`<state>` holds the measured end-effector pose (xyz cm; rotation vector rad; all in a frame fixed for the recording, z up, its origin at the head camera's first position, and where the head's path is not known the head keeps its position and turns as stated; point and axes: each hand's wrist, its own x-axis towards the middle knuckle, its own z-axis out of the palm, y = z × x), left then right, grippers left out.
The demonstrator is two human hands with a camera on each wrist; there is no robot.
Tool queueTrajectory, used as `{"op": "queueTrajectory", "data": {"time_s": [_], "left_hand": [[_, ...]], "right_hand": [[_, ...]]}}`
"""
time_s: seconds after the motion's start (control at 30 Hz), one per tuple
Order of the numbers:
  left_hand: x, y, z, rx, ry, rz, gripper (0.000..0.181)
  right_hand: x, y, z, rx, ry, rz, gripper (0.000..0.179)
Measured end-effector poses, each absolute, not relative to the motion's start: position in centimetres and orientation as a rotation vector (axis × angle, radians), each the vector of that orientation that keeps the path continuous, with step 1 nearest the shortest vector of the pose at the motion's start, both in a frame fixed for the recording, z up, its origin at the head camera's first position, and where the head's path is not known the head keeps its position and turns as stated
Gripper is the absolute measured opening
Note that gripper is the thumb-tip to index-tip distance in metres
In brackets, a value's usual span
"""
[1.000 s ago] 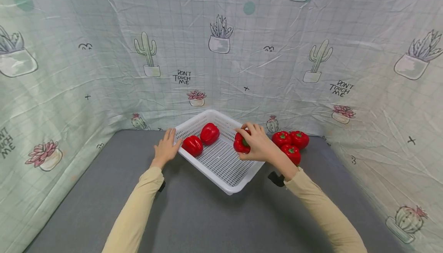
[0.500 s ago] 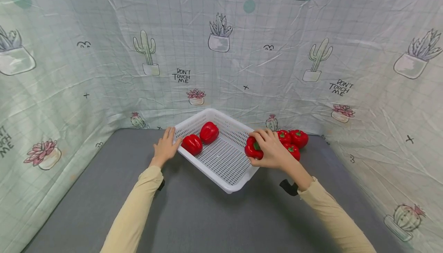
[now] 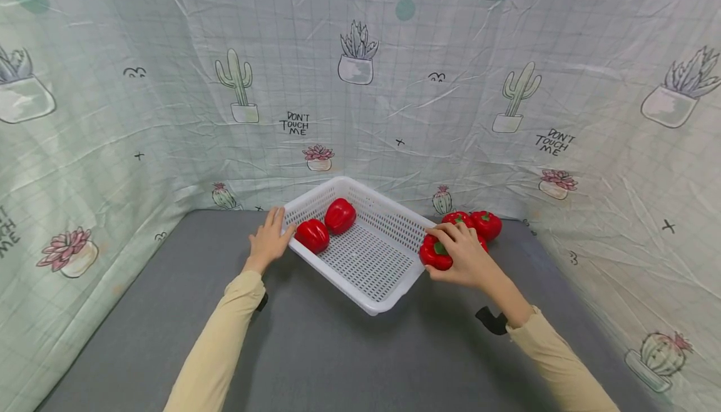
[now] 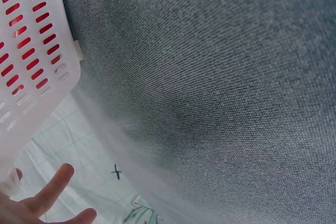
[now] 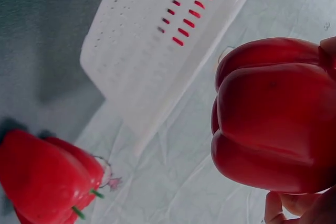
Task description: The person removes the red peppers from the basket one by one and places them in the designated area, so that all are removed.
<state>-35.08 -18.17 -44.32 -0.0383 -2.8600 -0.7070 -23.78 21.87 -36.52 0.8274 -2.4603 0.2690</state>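
My right hand (image 3: 464,252) grips a red bell pepper (image 3: 435,253) with a green stem, at the basket's right edge in the head view. In the right wrist view that bell pepper (image 5: 273,124) fills the right side, held up off the table. My left hand (image 3: 267,243) touches the left corner of the white perforated plastic basket (image 3: 388,305), its fingers fairly straight. Two red bell peppers lie inside the basket, a nearer one (image 3: 312,235) and a farther one (image 3: 340,216). The left wrist view shows spread fingers (image 4: 52,190) beside the basket wall (image 4: 52,72).
Several more red bell peppers (image 3: 486,225) are grouped on the grey table (image 3: 338,362) right of the basket, partly hidden behind my right hand. A cactus-print cloth (image 3: 400,105) hangs around the table's back and sides.
My right hand has moved right, carrying the bell pepper from above the basket's inside to its right edge, near the grouped peppers. The left hand and basket have stayed in place.
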Motion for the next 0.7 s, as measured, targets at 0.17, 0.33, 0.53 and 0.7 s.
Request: {"op": "queueTrajectory", "data": {"time_s": [0.17, 0.33, 0.53, 0.7], "left_hand": [[-35.0, -18.1, -44.2, -0.042, -2.858, -0.705, 0.063], [-34.9, -18.0, -44.2, -0.041, -2.864, -0.707, 0.063], [-35.0, -18.0, -44.3, -0.039, -2.866, -0.703, 0.063], [-35.0, -18.1, -44.2, -0.037, -2.857, -0.717, 0.063]], "right_hand": [[-23.2, 22.8, -36.8, 0.790, -2.482, 0.283, 0.067], [-22.5, 23.8, -37.2, 0.732, -2.503, 0.296, 0.068], [-22.2, 25.3, -37.9, 0.658, -2.491, 0.302, 0.065], [-21.8, 26.6, -38.3, 0.608, -2.497, 0.330, 0.064]]}}
